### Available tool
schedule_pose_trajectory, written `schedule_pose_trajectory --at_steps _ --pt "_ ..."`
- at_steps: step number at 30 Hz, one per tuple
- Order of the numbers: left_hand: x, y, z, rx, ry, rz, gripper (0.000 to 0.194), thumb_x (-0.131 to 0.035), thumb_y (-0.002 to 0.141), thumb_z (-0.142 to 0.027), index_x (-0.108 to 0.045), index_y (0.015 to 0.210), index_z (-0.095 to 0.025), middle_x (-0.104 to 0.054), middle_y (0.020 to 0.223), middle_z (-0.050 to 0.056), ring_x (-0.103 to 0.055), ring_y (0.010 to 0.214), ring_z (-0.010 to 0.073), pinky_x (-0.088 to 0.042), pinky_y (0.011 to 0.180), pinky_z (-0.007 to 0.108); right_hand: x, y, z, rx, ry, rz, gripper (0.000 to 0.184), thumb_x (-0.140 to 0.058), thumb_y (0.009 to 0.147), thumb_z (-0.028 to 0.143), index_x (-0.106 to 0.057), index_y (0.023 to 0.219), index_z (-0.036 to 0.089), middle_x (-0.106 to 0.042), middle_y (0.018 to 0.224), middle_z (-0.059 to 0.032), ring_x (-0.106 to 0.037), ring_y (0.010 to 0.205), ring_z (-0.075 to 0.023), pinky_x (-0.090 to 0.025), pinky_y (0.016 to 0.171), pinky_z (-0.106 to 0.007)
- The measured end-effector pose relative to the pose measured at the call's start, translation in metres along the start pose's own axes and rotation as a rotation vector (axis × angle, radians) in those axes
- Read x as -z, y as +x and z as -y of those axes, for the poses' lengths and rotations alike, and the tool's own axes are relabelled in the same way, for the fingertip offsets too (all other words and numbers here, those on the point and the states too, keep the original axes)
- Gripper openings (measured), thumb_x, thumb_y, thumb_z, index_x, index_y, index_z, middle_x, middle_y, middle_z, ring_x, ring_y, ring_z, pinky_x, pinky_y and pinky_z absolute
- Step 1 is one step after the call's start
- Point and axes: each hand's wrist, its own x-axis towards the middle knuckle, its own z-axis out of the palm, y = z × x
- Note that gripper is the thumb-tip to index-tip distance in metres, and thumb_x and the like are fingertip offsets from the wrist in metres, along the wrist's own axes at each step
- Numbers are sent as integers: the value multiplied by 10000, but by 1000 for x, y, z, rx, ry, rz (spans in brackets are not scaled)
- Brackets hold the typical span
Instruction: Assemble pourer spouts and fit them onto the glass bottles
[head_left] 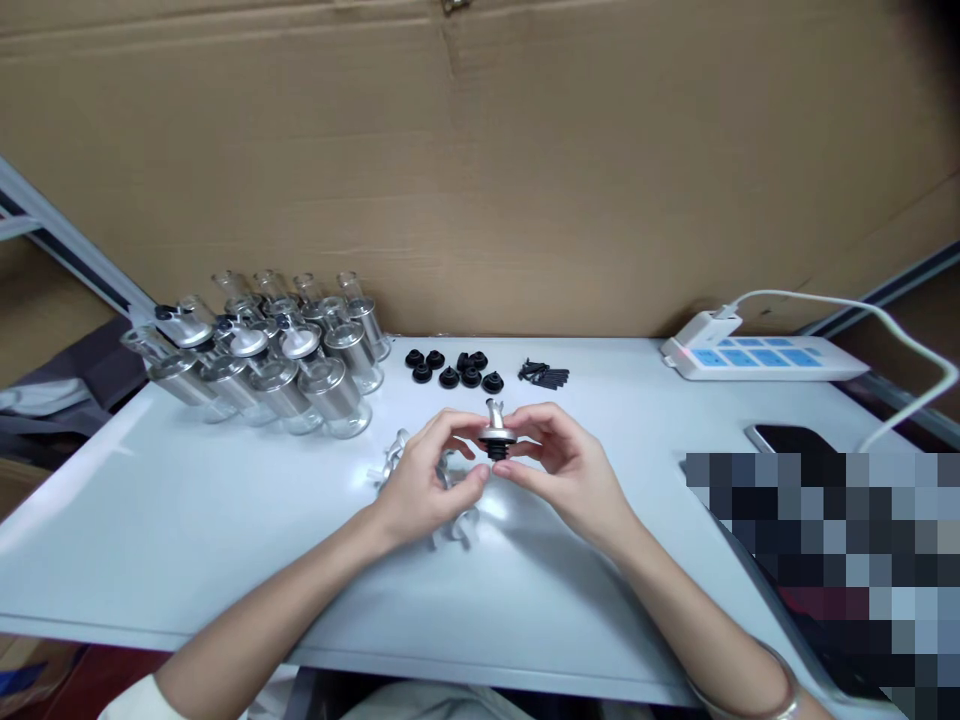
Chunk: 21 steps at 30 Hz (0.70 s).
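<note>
Between my two hands, above the table, is an upright bottle pourer (496, 436) with a silver spout and collar over a black ribbed stopper. My left hand (442, 465) grips it from the left, fingertips at the collar. From the other side my right hand (562, 455) pinches it, thumb by the stopper's lower end. Under and behind my left hand lie several silver spout pieces (457, 528), partly covered by it. Farther back sit several black stoppers (448, 377), with a small pile of thin black tubes (544, 374) to their right.
Several glass bottles with metal bands (335, 392) stand at the back left, some topped with silver spouts. At the right are a white power strip (772, 358) with a cable, a phone (793, 438) and a pixelated area. A cardboard wall (480, 180) closes off the back.
</note>
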Motion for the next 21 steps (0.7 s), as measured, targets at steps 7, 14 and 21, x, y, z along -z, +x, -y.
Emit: schedule_pose_trajectory --at_steps 7,14,21 --pt "0 6 -7 239 -257 -69 276 -632 822 -350 -609 1034 -175 -652 1071 76 -620 955 191 -494 838 301 3 -1 -2 107 -163 22 238 -682 744 158 -611 956 237 -677 1011 -44 -647 967 -191 -556 852 -359" --pt "1 11 -6 205 -203 -186 227 -698 766 -391 -689 818 -170 -592 926 53 -580 901 188 -484 785 280 2 -3 1 97 -207 75 294 -645 725 143 -597 1002 228 -706 994 -53 -691 916 -194 -556 878 -367" --pt "2 12 -7 251 -216 -178 215 -723 727 -364 -676 719 -154 -572 827 27 -554 779 145 -449 715 252 2 -4 -3 36 -335 127 261 -671 704 200 -597 952 228 -729 956 -40 -706 939 -220 -552 874 -364"
